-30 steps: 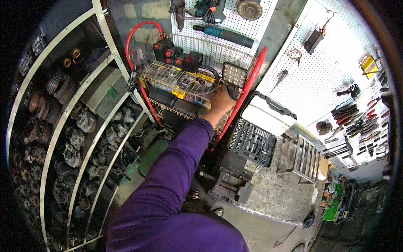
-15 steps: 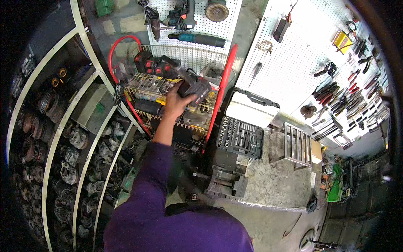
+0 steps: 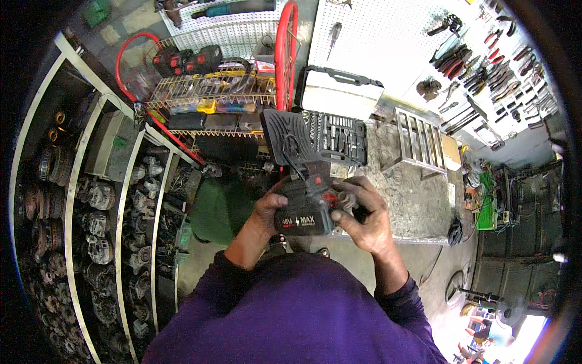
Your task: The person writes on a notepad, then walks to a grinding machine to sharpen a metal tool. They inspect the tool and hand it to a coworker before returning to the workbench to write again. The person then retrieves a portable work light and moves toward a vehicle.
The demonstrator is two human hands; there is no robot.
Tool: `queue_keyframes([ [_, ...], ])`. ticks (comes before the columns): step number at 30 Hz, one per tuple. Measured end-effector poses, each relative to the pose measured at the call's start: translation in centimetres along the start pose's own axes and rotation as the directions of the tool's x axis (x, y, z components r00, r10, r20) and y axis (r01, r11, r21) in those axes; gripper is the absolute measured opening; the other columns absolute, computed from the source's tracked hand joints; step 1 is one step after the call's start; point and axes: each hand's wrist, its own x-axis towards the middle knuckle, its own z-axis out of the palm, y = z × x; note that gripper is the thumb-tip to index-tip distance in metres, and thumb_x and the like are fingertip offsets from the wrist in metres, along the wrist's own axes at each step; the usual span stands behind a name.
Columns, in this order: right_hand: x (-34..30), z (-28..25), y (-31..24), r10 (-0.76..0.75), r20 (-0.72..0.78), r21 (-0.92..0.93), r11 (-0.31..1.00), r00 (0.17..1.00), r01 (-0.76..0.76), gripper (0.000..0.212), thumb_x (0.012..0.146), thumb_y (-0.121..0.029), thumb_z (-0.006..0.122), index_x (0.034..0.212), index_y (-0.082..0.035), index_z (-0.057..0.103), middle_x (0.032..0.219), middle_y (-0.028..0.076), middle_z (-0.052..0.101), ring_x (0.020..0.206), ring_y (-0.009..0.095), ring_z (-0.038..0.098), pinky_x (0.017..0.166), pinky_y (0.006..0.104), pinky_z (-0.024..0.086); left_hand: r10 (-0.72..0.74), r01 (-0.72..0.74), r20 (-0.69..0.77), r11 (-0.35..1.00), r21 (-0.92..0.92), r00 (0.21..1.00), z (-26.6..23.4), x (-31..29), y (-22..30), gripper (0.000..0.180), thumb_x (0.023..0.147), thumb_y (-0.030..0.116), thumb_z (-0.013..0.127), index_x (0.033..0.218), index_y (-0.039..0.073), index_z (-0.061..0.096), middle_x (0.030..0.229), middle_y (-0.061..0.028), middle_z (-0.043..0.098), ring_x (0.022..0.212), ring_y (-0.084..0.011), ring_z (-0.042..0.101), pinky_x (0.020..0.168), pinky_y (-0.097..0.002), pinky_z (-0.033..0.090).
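Note:
A black cordless power tool (image 3: 306, 209) with red accents and a block-shaped battery pack is held before my chest. My left hand (image 3: 268, 210) is closed on its left side, thumb over the top edge. At its right side my right hand (image 3: 366, 213) pinches a round grey metal piece (image 3: 345, 201) between thumb and fingers, close against the tool. Whether that piece is fixed to the tool I cannot tell. Just beyond the tool stands a ribbed black panel (image 3: 282, 134).
A red-framed wire rack (image 3: 212, 97) holds several black-and-red batteries (image 3: 188, 59). Right of it, an open socket set case (image 3: 339, 138) and a metal slatted frame (image 3: 419, 142) sit on the workbench (image 3: 388, 188). Shelves of used parts (image 3: 100, 242) line the left. Hand tools hang on the pegboard (image 3: 382, 39).
The power tool has come from the rack to in front of my chest, still in my left hand. My right hand has come into view at its right side. The view has shifted.

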Motion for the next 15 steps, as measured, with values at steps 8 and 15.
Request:
queue_keyframes([
  [8,-6.0,-2.4,3.0,0.17,0.037,0.091,0.981,0.985,-0.172,0.07,0.088,-0.047,0.072,0.129,0.008,0.062,0.112,0.02,0.063,0.106,0.033,0.063,0.094,0.0405,0.048,-0.261,0.273,-0.137,0.96,0.071,0.955,1.7,1.6,-4.4,0.083,0.072,0.018,0.074,0.147,-0.001,0.044,0.131,-0.021,0.064,0.11,-0.0326,0.069,0.096,-0.0457,0.059],
  [15,-18.2,-10.2,7.6,0.392,-0.189,0.444,0.852,0.9,-0.277,0.079,0.092,-0.051,0.062,0.143,0.008,0.052,0.138,0.021,0.06,0.127,0.03,0.058,0.109,0.0405,0.043,-0.388,0.51,-0.335,0.707,0.49,0.859,8.9,8.3,-14.8,0.059,0.081,0.009,0.074,0.135,-0.002,0.053,0.116,-0.0116,0.068,0.103,-0.0217,0.067,0.094,-0.0371,0.055],
])
